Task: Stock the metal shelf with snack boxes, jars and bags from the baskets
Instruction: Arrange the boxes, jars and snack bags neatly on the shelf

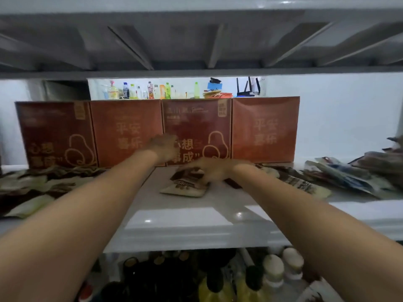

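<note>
Both my arms reach into the middle level of the white metal shelf point(181, 225). My right hand point(212, 170) lies over a small stack of beige and brown snack bags point(183, 186) in the shelf's centre, its fingers on the top bag. My left hand point(163, 147) is held up in front of the row of red snack boxes point(265, 129) at the back, close to the seam between the second and third box; blur hides whether it touches them. It holds nothing that I can see.
Loose snack bags lie piled at the left point(32, 188) and the right point(349, 179) of the shelf. The shelf above point(200, 40) hangs low overhead. Bottles and jars point(272, 271) fill the level below. Drink bottles point(139, 91) stand on a far surface behind.
</note>
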